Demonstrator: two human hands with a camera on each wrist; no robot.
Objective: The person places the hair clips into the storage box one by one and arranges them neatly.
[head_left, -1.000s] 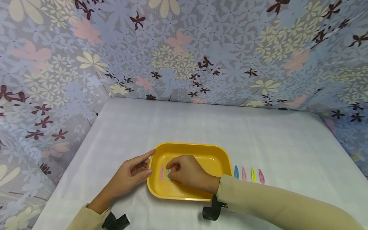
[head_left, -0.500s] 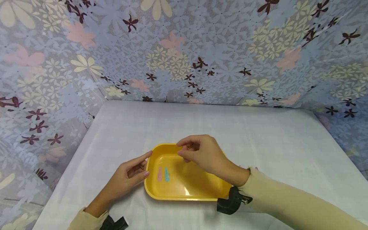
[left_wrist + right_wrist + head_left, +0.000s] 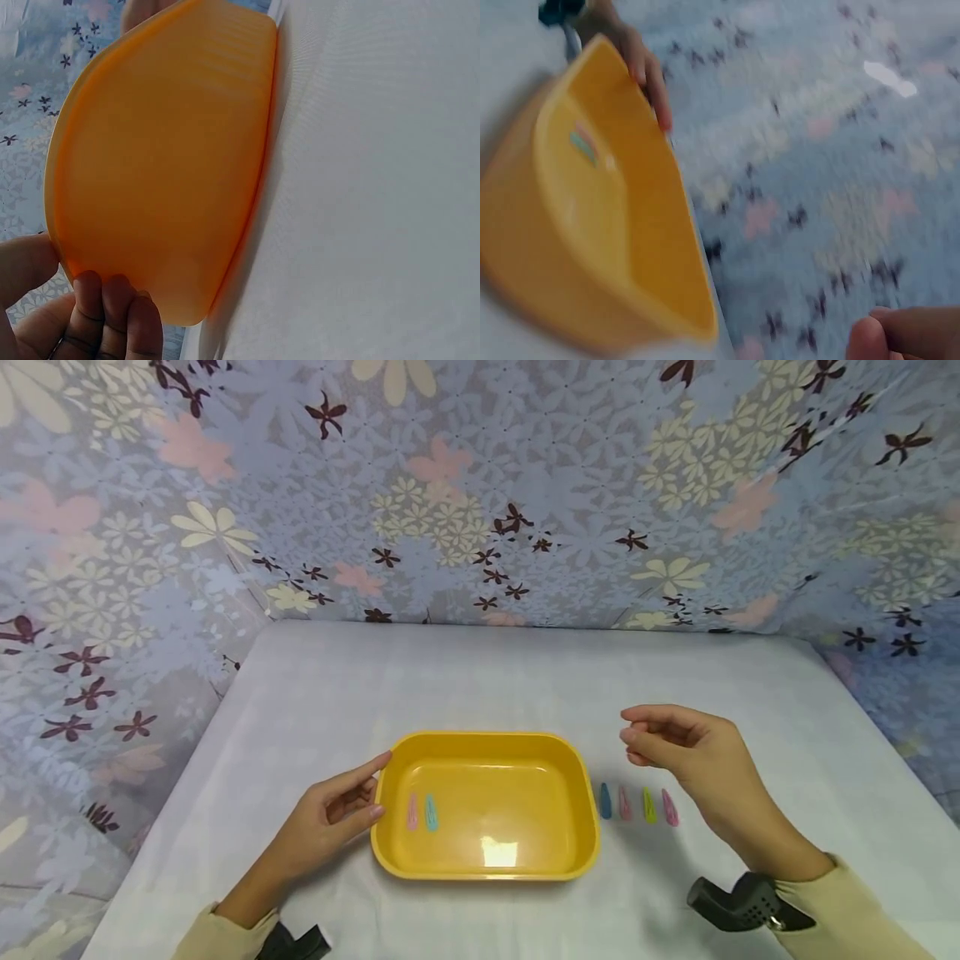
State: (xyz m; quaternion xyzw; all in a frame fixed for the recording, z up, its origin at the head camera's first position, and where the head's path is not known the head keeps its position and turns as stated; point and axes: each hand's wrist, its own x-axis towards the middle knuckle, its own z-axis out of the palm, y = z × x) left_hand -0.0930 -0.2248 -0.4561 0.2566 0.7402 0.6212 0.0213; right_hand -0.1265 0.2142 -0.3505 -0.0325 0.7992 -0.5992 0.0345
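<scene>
A yellow tray lies on the white-covered table. Inside, near its left end, a pink snap hair clip and a turquoise one lie side by side. My left hand holds the tray's left end, index finger and thumb at the rim, the other fingers curled against the outer wall. Up and to the right of the tray, my right hand is in the air, fingers loosely bent and nothing between them. Below it lies a row of clips: blue, pink, yellow-green and darker pink.
White cloth covers the table around the tray. Behind it and along both sides hangs a flowered fabric. A black wrist camera sits on the right wrist, another on the left.
My right hand has let go of the turquoise clip inside the tray, risen and moved right, beyond the tray and over the row of clips. The left hand stays at the tray's left end.
</scene>
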